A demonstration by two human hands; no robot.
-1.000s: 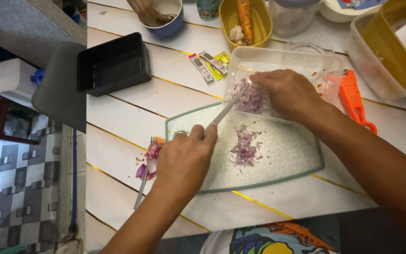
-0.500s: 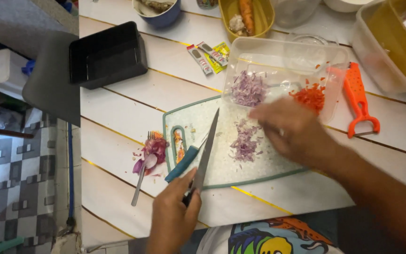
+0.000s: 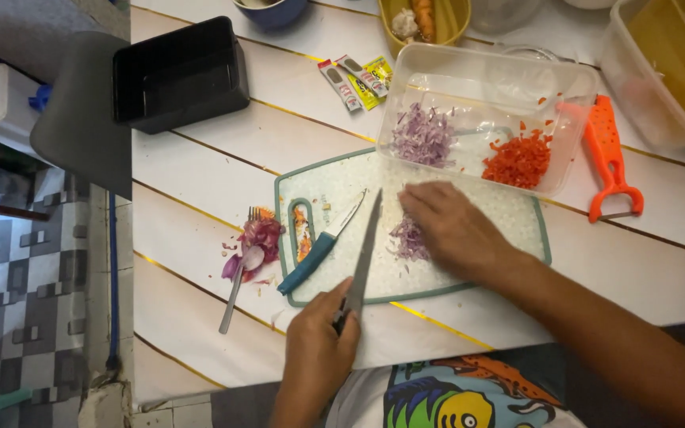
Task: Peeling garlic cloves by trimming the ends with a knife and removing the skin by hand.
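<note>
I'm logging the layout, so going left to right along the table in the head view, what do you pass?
Black tray → spoon → blue-handled small knife → large knife in the left hand → right hand → chopped red pieces → orange peeler.

We see a white table (image 3: pixel 200 166) crossed by thin gold lines. Directly on it lie a pale cutting board (image 3: pixel 517 218) (edged in green), a clear plastic tub (image 3: pixel 469 75) partly overlapping the board, an orange peeler (image 3: pixel 610 158), a black tray (image 3: pixel 180 75), small sachets (image 3: pixel 356 79), a spoon (image 3: pixel 239 285) and purple onion scraps (image 3: pixel 259 235).
</note>
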